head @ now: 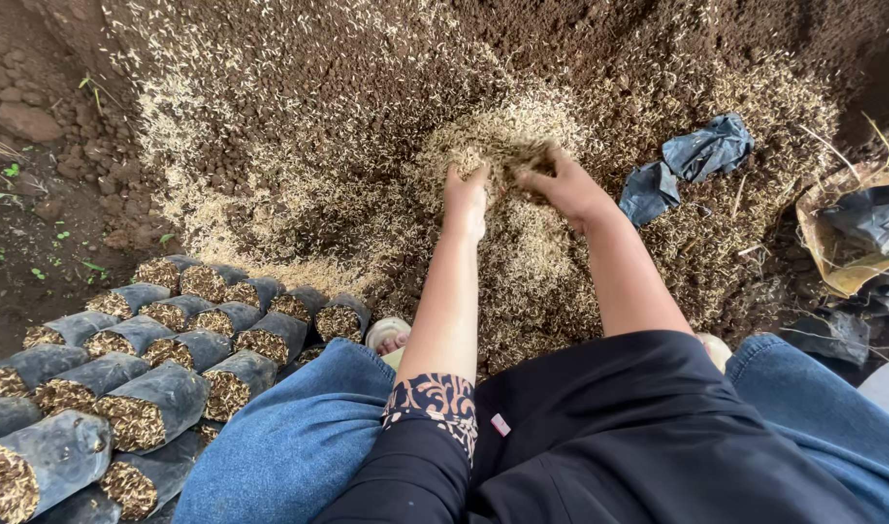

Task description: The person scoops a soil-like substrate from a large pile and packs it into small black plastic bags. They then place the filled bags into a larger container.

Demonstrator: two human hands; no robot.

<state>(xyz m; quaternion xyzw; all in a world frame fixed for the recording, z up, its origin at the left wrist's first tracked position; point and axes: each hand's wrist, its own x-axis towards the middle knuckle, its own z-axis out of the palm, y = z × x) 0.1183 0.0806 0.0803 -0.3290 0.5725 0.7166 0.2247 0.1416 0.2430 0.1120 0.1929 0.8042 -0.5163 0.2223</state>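
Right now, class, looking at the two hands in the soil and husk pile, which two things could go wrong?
1. Both the left hand and the right hand are bare in the soil and husk mix, so sharp bits might scratch them.
2. The filled black bags lie stacked beside the knee; a shift could perhaps knock them and spill their fill.

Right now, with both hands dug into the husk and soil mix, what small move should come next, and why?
Probably close both hands together and lift a scoop. The left hand and right hand are cupped toward each other in the husk and soil heap, with loose mix gathered between them. Filled black grow bags lie stacked at the person's left, and an empty black bag lies crumpled to the right.
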